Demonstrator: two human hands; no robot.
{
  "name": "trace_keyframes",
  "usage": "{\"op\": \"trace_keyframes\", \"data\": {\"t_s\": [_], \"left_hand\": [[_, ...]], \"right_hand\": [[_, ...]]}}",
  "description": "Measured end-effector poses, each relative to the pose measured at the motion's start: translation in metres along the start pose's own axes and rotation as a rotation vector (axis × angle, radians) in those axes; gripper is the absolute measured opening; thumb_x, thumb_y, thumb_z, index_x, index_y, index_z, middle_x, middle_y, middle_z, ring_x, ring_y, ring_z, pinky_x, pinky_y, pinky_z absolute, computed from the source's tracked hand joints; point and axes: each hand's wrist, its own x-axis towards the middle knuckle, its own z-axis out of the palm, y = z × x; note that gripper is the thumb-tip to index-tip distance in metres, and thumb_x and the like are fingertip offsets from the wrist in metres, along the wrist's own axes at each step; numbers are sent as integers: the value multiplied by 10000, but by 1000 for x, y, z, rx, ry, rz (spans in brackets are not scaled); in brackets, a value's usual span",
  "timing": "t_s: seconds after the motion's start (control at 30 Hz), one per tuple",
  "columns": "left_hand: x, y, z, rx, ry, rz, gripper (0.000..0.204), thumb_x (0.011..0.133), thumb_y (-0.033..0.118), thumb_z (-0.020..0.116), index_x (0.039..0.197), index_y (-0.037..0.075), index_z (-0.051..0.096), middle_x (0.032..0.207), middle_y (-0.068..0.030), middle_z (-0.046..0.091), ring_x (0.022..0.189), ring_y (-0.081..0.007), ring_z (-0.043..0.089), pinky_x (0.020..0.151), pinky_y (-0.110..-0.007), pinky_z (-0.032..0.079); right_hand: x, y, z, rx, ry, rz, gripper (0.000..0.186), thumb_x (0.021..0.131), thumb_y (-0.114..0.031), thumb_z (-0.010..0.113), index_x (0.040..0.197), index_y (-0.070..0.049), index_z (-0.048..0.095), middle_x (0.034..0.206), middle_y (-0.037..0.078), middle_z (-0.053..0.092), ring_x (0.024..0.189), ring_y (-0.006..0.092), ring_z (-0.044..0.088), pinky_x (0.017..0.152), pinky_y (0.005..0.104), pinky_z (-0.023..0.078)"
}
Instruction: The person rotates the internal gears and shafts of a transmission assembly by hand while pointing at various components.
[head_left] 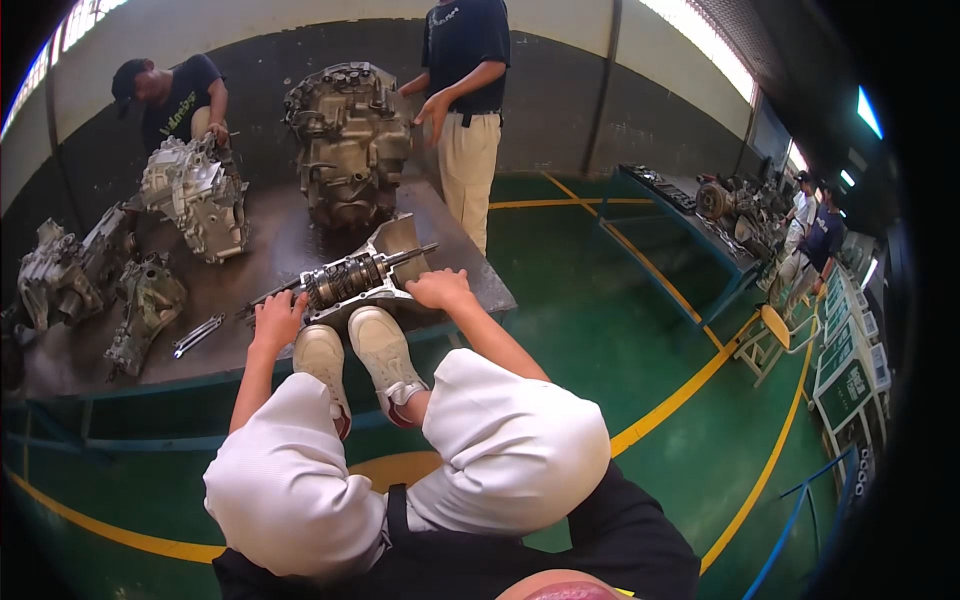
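An opened gearbox [345,280] lies near the front edge of the metal-topped table, its shaft and rows of gears exposed in a pale housing. A shaft end sticks out past the flared bell end [397,236] on the right. My left hand [279,320] is closed over the gearbox's left end. My right hand [440,288] grips the housing's edge near the bell end, with its thumb side toward the gears. Both my shoes [378,340] are up against the table edge, just below the gearbox. The undersides of my fingers are hidden.
Wrenches [199,336] lie left of my left hand. A large transmission [350,145] stands behind the gearbox; more casings [150,305] sit at left. One person [175,100] handles a casing [196,195], another [470,110] stands by the transmission. A second bench [690,215] holds parts.
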Motion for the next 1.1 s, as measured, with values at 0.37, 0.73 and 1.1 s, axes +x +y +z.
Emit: {"op": "trace_keyframes", "data": {"t_s": [0.37,0.73,1.1], "left_hand": [[8,10,11,-83,-59,-16,505,983,467,368,1070,23,592,1081,-172,621,1054,-365,542,914,-526,362],[0,-31,24,-26,47,13,483,993,446,362,1107,31,581,1079,-207,620,1049,-385,543,899,-523,371],[3,-15,8,-15,-70,-35,486,1000,455,349,1110,39,576,1063,-212,619,1042,-405,534,875,-538,369]], "right_hand": [[5,16,-1,27,21,53,542,889,-463,407,1204,-88,640,1309,140,574,1258,340,478,1051,542,262],[-2,-7,1,12,-6,-26,519,898,-446,396,1199,-108,650,1289,139,587,1269,358,465,1050,599,231],[-1,-2,6,-16,17,-40,428,894,-327,412,1199,-154,658,1268,92,604,1240,347,465,989,639,228]]}}
